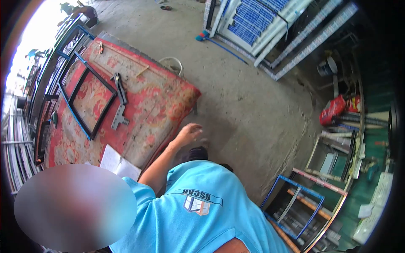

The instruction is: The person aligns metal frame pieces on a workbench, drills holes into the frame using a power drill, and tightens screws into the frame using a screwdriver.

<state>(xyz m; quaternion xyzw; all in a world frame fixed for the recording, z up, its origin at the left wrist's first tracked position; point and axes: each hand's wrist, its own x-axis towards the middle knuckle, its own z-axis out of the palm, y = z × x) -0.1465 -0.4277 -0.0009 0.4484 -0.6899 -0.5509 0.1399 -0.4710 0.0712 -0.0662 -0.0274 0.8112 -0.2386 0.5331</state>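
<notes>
Far L: stacked metal lengths (17,145) run alongside the surface (145,103), which has a red patterned cover; a grn-handled tool (55,119) is nr that side, type unclear.
Frame: we see a dark frame (103,114) lying flat on the L half of the surface, four sides, one crossbar, blue strips on some bars.
Progress: sides meet & crossbar's in, so we judge the joining mostly done; corner fixings are too small to read, so we can't say for sure what's left there.
Pliers: red-handled pliers (100,47) lie apart nr the far end, nothing in them that we can see.
Bracket etc.: a grey perf'd bracket (120,118) & a long black tool (121,89) lie just R of the frame, loose, close together; use of either unclear to us.
Papers: white papers (120,164) sit on the near edge, by our L arm; we can't read any writing.
L hand: our L hand (188,134) is empty afaict, fingers loosely bent, just past the surface edge over the floor (253,122); well apart from the frame.
R hand: out of view, so we can't tell its state.
Far R: wrapped frames (256,20) stand up top; a red bag (332,110) & a blue-edged frame (290,205) are lower down, all well apart from our L hand.
</notes>
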